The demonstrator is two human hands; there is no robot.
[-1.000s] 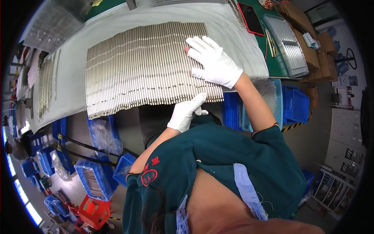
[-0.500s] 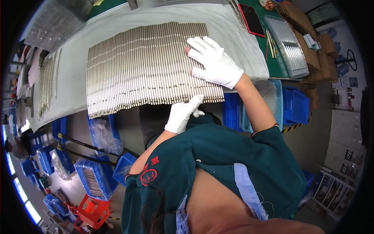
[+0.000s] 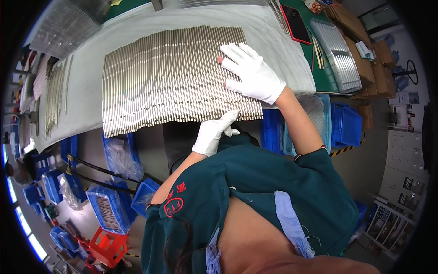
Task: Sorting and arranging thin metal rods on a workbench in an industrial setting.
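A wide row of thin silver metal rods lies side by side on a white sheet on the table. My right hand, in a white glove, rests flat with fingers apart on the right end of the row. My left hand, also gloved, touches the near edge of the rods with its fingertips at the table's front edge. Neither hand grips anything.
More loose rods lie at the left of the sheet. A clear ribbed tray and a dark flat device sit on the green mat at right. Blue bins and a red crate stand on the floor.
My left hand has shifted slightly along the near edge of the rods. My right hand stays flat on the row's right end.
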